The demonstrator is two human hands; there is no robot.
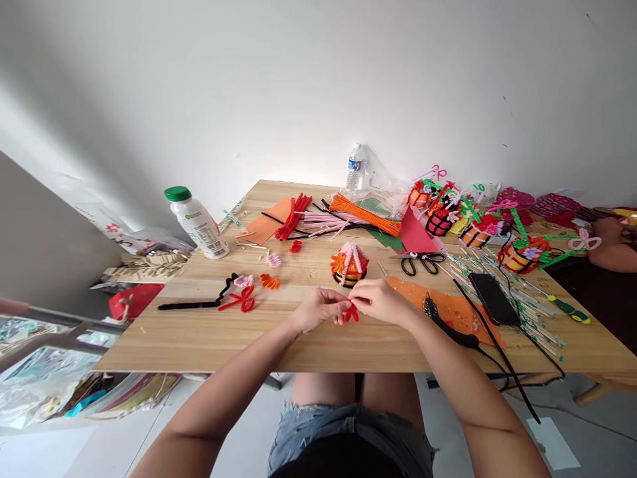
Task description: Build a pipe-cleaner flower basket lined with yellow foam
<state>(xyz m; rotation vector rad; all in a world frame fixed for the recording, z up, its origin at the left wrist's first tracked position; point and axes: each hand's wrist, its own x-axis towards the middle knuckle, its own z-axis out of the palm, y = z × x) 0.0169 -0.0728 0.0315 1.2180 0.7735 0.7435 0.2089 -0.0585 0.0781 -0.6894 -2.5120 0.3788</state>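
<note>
Both my hands meet over the front middle of the table, closed on a bent red pipe cleaner [352, 314]. My left hand [321, 310] pinches it from the left, and my right hand [382, 302] grips it from the right; part of it hides behind the fingers. Just beyond them stands a small basket [350, 264] wrapped in orange, pink and black pipe cleaners. To the left lie a red pipe cleaner bow [245, 299], a black pipe cleaner [189, 305] and small coiled pieces in orange [269, 281], pink [243, 281] and red [295, 246].
A white bottle [199, 224] stands at the left edge, a water bottle [355, 169] at the back. Pipe cleaner bundles [365, 214], scissors [422, 262], a glue gun [448, 326], a phone [494, 299], a screwdriver [567, 308] and finished baskets [475, 232] crowd the right. Another person's arm [614, 245] shows there.
</note>
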